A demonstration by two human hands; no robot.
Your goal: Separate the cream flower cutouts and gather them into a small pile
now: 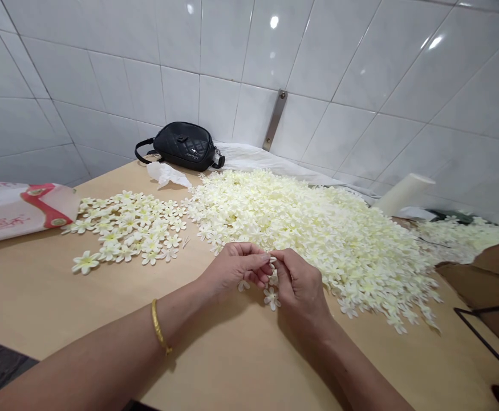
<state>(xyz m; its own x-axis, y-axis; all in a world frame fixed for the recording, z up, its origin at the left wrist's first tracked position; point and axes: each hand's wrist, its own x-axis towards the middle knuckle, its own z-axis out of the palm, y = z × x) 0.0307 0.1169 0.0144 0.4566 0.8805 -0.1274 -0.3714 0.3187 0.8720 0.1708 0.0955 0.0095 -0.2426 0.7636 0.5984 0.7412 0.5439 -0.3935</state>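
Observation:
My left hand [241, 265], with a gold bangle [157, 322] on its wrist, meets my right hand [299, 285] over the table front. Fingertips of both are pinched together on a small white flower piece [272, 260]; most of it is hidden, so its exact shape cannot be told. Just below them a loose artificial flower [271, 298] lies on the wood, and another is partly covered by my left hand. Right behind my hands rises a large heap of white-yellow artificial flowers [300, 222].
A smaller spread of flowers [133, 225] lies to the left, beside a white and red bag [13, 214]. Behind stand a black quilted purse [185, 145] and crumpled tissue [167, 174]. A white roll [405, 193] leans at the back right, near a brown cardboard box [484, 285].

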